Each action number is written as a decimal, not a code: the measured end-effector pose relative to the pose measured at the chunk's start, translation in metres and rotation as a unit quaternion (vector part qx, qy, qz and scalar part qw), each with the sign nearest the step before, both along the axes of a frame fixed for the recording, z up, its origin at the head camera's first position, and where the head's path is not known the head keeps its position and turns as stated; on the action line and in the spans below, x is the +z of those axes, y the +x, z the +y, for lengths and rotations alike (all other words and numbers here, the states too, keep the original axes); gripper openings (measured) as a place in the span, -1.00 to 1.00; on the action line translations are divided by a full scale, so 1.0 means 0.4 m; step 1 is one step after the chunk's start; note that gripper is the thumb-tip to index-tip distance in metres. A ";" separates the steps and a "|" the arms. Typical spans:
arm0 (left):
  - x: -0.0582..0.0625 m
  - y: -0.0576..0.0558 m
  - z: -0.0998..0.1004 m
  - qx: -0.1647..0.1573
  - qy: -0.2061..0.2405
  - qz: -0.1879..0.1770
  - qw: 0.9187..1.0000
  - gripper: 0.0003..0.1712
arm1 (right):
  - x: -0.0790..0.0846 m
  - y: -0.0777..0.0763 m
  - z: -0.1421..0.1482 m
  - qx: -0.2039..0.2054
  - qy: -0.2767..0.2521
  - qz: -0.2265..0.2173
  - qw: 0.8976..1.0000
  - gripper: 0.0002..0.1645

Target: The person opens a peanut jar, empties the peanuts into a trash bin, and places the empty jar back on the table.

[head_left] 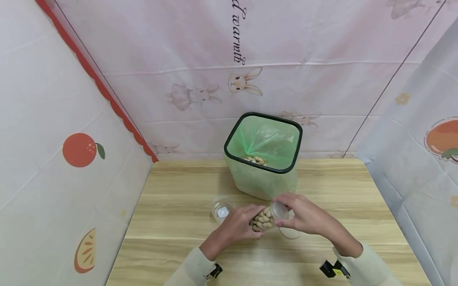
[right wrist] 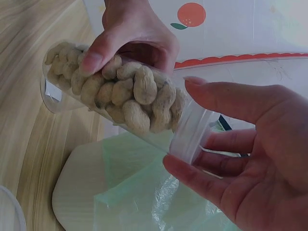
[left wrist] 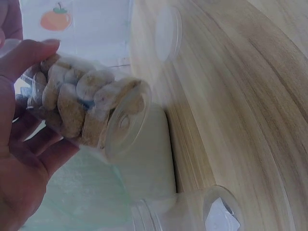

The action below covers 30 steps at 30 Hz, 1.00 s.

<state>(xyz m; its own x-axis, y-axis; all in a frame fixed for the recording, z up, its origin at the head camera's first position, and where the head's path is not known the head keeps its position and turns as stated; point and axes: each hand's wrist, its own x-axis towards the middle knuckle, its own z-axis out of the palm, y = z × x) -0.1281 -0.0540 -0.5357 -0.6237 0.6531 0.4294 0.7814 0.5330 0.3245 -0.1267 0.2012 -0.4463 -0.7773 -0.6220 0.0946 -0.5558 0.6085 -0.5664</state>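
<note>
A clear plastic jar (head_left: 262, 219) packed with unshelled peanuts (right wrist: 139, 98) lies tilted nearly on its side above the table. My left hand (head_left: 239, 224) grips it round the body, thumb on one side and fingers on the other. A translucent lid (right wrist: 190, 130) caps the jar's right end. Thumb and fingers of my right hand (head_left: 304, 214) hold this lid by its rim. In the left wrist view, the jar's base faces the camera, and the lid end is mostly hidden behind the left hand.
A green-lined bin (head_left: 263, 180) with a black rim stands behind the hands, peanuts (head_left: 255, 160) inside it. Another clear jar (head_left: 221, 207) stands left of the hands. A second round lid (head_left: 290, 233) lies on the wooden table (head_left: 171, 246). Printed cloth walls surround the table.
</note>
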 end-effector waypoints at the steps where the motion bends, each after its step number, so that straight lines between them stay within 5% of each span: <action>1: 0.001 0.000 -0.001 -0.008 0.002 -0.009 1.000 -0.17 | 0.001 0.001 0.001 0.006 0.003 0.001 1.000 -0.40; 13: -0.002 -0.001 -0.013 -0.035 -0.002 -0.099 0.995 -0.16 | -0.003 0.013 0.001 0.058 0.031 0.048 0.997 -0.33; 24: -0.008 0.002 -0.007 -0.017 -0.014 -0.037 0.999 -0.16 | -0.010 0.028 0.000 0.019 0.026 0.037 0.999 -0.09; 30: -0.018 0.009 -0.001 0.003 -0.027 0.002 1.000 -0.13 | -0.013 0.033 -0.006 -0.035 0.034 -0.014 0.999 0.01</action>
<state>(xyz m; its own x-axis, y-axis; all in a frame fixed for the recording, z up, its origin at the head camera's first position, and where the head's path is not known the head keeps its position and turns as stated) -0.1245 -0.0546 -0.5427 -0.6261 0.6716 0.3962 0.7794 0.5544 0.2919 -0.1133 0.1988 -0.4514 -0.8205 -0.5708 0.0315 -0.4955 0.6827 -0.5370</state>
